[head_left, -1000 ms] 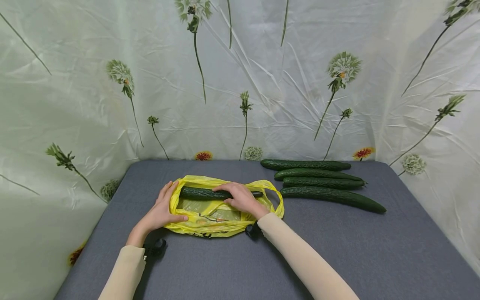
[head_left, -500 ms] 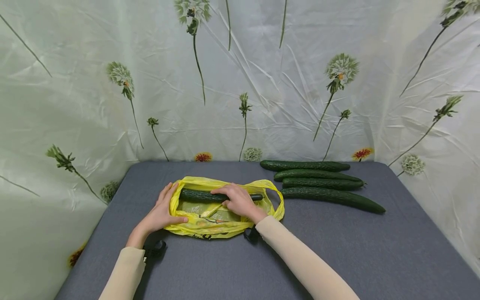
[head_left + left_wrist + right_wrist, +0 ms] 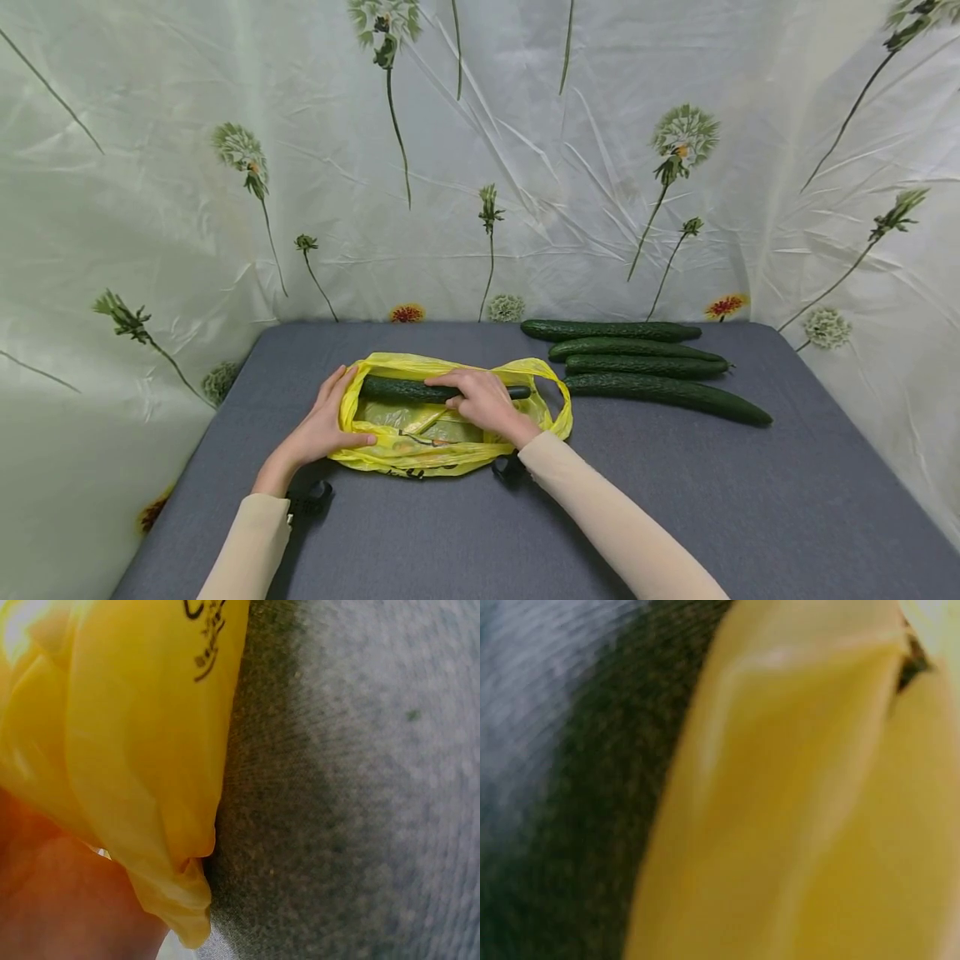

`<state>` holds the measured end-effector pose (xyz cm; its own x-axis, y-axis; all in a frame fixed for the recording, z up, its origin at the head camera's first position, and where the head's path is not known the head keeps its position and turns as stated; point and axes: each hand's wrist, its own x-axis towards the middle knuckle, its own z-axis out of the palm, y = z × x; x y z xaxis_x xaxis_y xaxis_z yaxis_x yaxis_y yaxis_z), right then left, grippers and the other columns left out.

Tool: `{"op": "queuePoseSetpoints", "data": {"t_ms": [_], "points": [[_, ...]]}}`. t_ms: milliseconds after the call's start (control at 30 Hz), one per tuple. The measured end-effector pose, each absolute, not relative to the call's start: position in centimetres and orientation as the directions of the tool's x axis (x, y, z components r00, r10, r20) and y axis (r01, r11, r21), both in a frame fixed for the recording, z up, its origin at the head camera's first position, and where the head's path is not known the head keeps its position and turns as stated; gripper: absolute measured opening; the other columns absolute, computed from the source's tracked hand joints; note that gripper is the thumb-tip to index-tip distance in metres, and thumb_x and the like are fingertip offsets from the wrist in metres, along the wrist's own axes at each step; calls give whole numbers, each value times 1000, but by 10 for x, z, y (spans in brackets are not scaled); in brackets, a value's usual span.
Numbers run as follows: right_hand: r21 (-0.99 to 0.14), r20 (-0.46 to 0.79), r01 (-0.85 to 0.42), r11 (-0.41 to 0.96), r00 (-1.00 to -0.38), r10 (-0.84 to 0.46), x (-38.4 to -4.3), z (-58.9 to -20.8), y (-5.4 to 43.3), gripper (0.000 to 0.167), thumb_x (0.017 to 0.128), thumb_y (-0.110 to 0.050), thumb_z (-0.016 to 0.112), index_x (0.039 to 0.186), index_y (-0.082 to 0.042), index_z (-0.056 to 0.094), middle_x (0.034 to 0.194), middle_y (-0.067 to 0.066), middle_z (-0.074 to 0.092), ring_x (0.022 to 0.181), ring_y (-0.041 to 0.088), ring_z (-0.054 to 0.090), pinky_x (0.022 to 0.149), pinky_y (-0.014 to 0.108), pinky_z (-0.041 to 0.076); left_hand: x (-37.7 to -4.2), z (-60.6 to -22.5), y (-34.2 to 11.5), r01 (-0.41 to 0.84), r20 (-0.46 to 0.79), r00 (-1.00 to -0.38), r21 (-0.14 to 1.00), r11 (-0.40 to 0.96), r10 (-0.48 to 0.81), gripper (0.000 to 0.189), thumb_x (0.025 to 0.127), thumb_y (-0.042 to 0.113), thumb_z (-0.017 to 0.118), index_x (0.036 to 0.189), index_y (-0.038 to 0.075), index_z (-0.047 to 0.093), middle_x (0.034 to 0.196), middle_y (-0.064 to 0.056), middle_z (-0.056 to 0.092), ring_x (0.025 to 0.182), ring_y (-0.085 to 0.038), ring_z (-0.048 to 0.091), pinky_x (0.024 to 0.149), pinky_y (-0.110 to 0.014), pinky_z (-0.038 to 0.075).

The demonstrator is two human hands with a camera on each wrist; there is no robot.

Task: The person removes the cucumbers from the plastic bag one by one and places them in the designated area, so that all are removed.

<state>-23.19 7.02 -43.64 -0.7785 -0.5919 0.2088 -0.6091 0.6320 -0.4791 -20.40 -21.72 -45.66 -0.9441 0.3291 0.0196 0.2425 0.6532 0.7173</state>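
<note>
A yellow plastic bag (image 3: 442, 458) lies on its side-to-side length on the table, its mouth spread open upward. My left hand (image 3: 322, 425) holds the bag's left end, thumb over the near rim and fingers along the far left edge. Inside the mouth, a long dark green cucumber (image 3: 397, 389) lies crosswise along the far side. Reaching in from the right, my right hand (image 3: 483, 400) grips that cucumber from above, right of its middle. In the left wrist view, yellow plastic (image 3: 142, 727) hides most of the left hand; folds of the bag (image 3: 780, 810) fill much of the right wrist view.
Several more cucumbers (image 3: 667, 393) lie side by side at the back right, the nearest one's left end close to the bag's handle loop (image 3: 564, 408). Grey cloth covers the table (image 3: 420, 542). A pale flower-printed curtain (image 3: 570, 208) stands behind and on both sides.
My right hand and the cucumber in it have shifted very slightly to the right, and the bag's right handle loop with them. The left hand keeps its place.
</note>
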Motion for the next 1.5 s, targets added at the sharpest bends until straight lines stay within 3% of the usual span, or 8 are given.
{"op": "queuePoseSetpoints", "data": {"t_ms": [100,800,1500], "points": [[-488,206,-604,630,-781,-589,-231,-434,74,44,91,-4,62,130,-24,62,129,0,60,44,6,14,42,21,15,-204,-456,-217,244,18,-943,713,657,331,112,74,32,83,154,8,9,154,-26,-3,135,-55,7,95,-72,23],[-505,144,-560,656,-805,-576,-223,-429,96,40,92,-11,64,128,-28,64,130,0,60,43,6,14,41,22,16,-202,-457,-218,246,17,-941,720,649,338,110,75,34,82,154,7,9,153,-28,-3,134,-56,8,94,-73,24],[-533,227,-586,610,-794,-564,-213,-423,122,34,89,-17,69,122,-26,68,120,-1,65,43,5,12,42,22,17,-202,-458,-217,218,-9,-945,728,650,327,112,75,36,82,155,9,8,154,-26,-4,135,-55,7,94,-73,23]]}}
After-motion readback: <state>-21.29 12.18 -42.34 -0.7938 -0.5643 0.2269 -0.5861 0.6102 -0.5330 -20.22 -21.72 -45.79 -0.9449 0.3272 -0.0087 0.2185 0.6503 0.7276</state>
